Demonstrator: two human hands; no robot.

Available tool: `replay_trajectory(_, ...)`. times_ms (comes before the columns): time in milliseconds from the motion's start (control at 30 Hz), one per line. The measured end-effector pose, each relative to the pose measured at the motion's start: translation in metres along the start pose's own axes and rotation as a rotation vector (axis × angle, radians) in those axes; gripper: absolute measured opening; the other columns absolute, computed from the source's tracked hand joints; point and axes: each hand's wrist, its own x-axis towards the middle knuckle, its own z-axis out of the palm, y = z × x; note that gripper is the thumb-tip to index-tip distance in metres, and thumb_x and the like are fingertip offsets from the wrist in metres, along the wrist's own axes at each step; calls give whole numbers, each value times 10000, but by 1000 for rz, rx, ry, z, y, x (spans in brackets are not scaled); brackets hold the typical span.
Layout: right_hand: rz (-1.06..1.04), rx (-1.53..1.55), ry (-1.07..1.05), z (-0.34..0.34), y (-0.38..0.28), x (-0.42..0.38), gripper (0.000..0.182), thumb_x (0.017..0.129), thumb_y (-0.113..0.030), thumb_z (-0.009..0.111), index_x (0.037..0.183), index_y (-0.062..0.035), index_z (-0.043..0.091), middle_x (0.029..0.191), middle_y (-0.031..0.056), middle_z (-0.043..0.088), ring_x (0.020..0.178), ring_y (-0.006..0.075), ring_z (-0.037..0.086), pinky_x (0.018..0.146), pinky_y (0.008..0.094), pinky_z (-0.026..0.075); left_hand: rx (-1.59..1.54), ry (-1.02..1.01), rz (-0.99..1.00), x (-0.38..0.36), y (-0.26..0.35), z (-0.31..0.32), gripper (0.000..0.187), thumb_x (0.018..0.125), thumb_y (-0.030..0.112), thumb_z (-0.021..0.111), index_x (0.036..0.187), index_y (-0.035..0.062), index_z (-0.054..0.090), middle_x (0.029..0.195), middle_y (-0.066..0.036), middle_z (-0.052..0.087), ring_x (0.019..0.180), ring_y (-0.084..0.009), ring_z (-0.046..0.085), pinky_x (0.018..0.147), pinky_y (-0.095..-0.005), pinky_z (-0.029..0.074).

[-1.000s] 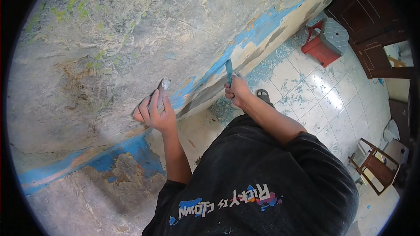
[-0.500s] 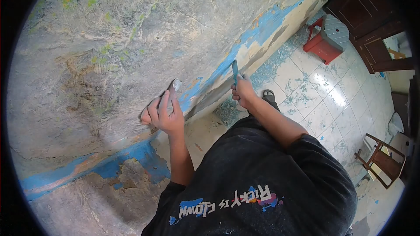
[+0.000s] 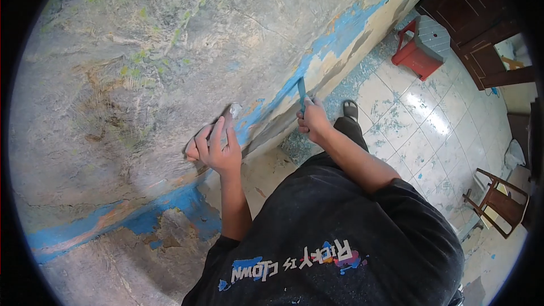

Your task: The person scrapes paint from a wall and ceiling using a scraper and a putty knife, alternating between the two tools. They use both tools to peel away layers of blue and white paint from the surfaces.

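Note:
My right hand (image 3: 314, 120) is closed around a scraper (image 3: 302, 92) with a bluish, paint-smeared blade. Its tip meets the strip of blue paint (image 3: 334, 38) low on the wall (image 3: 243, 39). My left hand (image 3: 220, 150) is against the bare grey plaster, further left. Between its thumb and forefinger is a small brownish piece (image 3: 231, 114) with a whitish end, lying along the wall; its kind cannot be made out. Peeling blue paint (image 3: 187, 207) also covers the wall below the left hand.
A red stool with a grey top (image 3: 419, 48) stands on the tiled floor (image 3: 419, 119), which is littered with blue paint flakes. Dark wooden furniture (image 3: 470, 11) is at upper right. A wooden chair (image 3: 498, 204) is at lower right. My sandalled foot (image 3: 351, 110) is near the wall.
The scraper tip has shifted slightly left along the blue strip. My left hand has slid a little to the right with the brownish piece. The view has tilted slightly.

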Motion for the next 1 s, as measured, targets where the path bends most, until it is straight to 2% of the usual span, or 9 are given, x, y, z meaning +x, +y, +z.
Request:
replay_trajectory(67, 0, 18, 40, -15, 1, 29, 167, 1059, -309, 399, 1087, -151, 354, 807, 81, 465, 521, 111, 347, 435, 266, 284, 12, -3, 2, 2, 1, -1, 288, 697, 130, 823, 968, 218, 780, 963, 28, 625, 978, -238, 477, 884, -406, 321)
replay_trajectory(267, 14, 5, 28, 5, -3, -2, 187, 1057, -326, 392, 1122, -152, 365, 824, 82, 469, 539, 118, 362, 436, 271, 296, -12, -8, 15, 4, 2, -1, 293, 689, 108, 827, 959, 207, 779, 967, 22, 628, 976, -238, 477, 864, -381, 331)
replay_trajectory(367, -13, 94, 94, -24, 1, 58, 197, 1056, -328, 397, 1143, -153, 377, 828, 86, 472, 542, 129, 381, 435, 283, 310, -22, -12, 9, 2, 2, -2, 291, 694, 109, 831, 962, 207, 777, 967, 20, 628, 973, -241, 478, 864, -380, 334)
replay_trajectory(500, 39, -8, 3, 2, -5, -5, 200, 1060, -336, 404, 1188, -184, 386, 778, 56, 458, 512, 109, 355, 429, 261, 279, 21, -40, 45, 6, 0, -2, 281, 705, 114, 833, 964, 207, 775, 958, 19, 626, 967, -244, 478, 862, -386, 335)
replay_trajectory(600, -58, -36, 96, -12, 7, 37, 215, 1059, -339, 407, 1208, -186, 387, 780, 57, 461, 519, 109, 361, 429, 269, 280, 27, -41, 36, 2, 1, -2, 275, 709, 115, 828, 962, 208, 775, 952, 17, 621, 965, -246, 477, 861, -396, 333)
replay_trajectory(633, -9, 22, 112, -20, -1, 47, 220, 1060, -340, 405, 1216, -185, 388, 781, 57, 462, 517, 109, 359, 430, 277, 283, 21, -33, 27, 2, 1, -1, 273, 710, 116, 825, 961, 209, 774, 951, 17, 618, 965, -246, 477, 861, -400, 333)
replay_trajectory(767, 45, -7, 41, -6, -4, 9, 188, 1053, -325, 428, 1100, -149, 383, 687, 40, 449, 475, 136, 389, 410, 299, 309, 18, -31, 42, 2, -2, 2, 264, 714, 126, 819, 961, 209, 774, 942, 13, 613, 956, -245, 480, 851, -403, 332)
replay_trajectory(900, -75, -35, 111, -21, 12, 48, 190, 1052, -315, 431, 1092, -138, 376, 679, 44, 458, 465, 137, 392, 386, 306, 292, 53, -52, 62, 2, 0, 0, 289, 720, 114, 821, 996, 178, 760, 947, -3, 614, 946, -247, 485, 836, -389, 344)
replay_trajectory(1000, -33, 3, 165, -18, 2, 43, 208, 1050, -329, 424, 1165, -156, 409, 770, 60, 482, 498, 116, 393, 405, 269, 301, 49, -37, 79, 1, -1, 2, 297, 720, 110, 826, 1003, 165, 753, 951, -9, 617, 941, -246, 489, 831, -388, 343)
